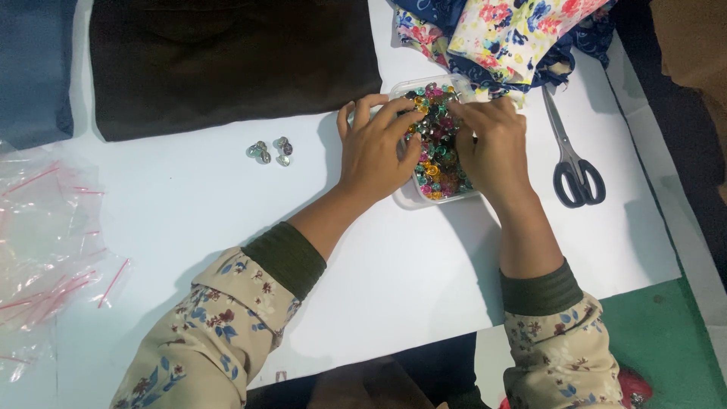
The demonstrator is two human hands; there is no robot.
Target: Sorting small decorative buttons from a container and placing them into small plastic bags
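A clear plastic box (pixel 409 198) full of small shiny multicoloured buttons (pixel 438 155) sits on the white table. My left hand (pixel 375 148) rests on the box's left rim, fingers spread over the buttons. My right hand (pixel 492 144) lies over the right side of the box, fingertips in the buttons. Whether either hand pinches a button is hidden. A small pile of silvery buttons (pixel 270 151) lies on the table left of my left hand.
Grey-handled scissors (pixel 573 159) lie right of the box. Floral fabric (pixel 503 34) is heaped behind it. A dark brown cloth (pixel 227 60) and a blue cloth (pixel 34 68) lie at the back left. Clear small zip bags (pixel 45 242) pile at the left edge.
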